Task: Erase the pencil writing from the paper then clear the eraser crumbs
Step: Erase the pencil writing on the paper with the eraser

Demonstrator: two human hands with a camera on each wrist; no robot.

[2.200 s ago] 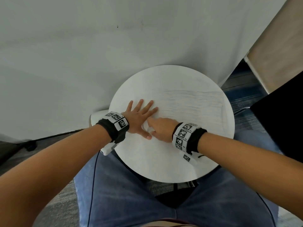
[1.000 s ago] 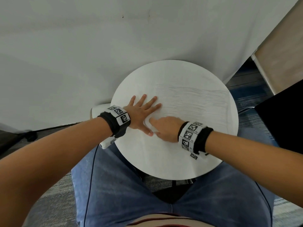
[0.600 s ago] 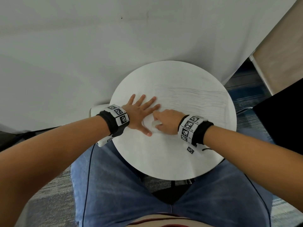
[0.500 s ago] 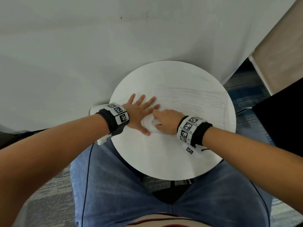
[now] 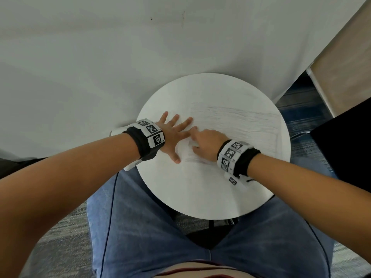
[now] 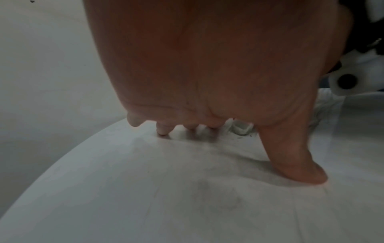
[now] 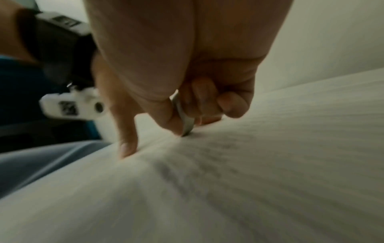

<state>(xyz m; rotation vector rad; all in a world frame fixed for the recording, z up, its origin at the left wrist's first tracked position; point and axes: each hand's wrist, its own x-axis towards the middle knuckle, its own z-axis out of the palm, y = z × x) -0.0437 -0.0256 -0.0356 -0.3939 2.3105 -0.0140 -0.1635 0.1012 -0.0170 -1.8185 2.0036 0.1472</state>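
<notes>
In the head view, a white sheet of paper (image 5: pixel 230 149) carrying long faint pencil lines (image 5: pixel 236 121) is seen lying on a round white table (image 5: pixel 200 197). The left hand (image 5: pixel 173 136) is laid flat with fingers spread and straight at about nine o'clock of the table's centre, pinning the sheet. The right hand (image 5: pixel 206 143) is held just beside it, towards three o'clock, curled around a small white eraser (image 5: pixel 195 145). The unerased lines run roughly nine to three o'clock and lie from twelve round to three o'clock of the eraser, so the right hand is judged the nearer to them. Compared with the frame half a second earlier, the right hand is found slightly further from the body, close against the left fingers. In the left wrist view, the left fingertips (image 6: pixel 163 130) and thumb are seen pressed on the paper, the eraser (image 6: pixel 242 127) visible just beyond them with dark crumbs (image 6: pixel 247 136) beside it. In the right wrist view, the eraser (image 7: pixel 185 117) is shown pinched between thumb and curled fingers, its lower edge touching the lined paper (image 7: pixel 270 164).
</notes>
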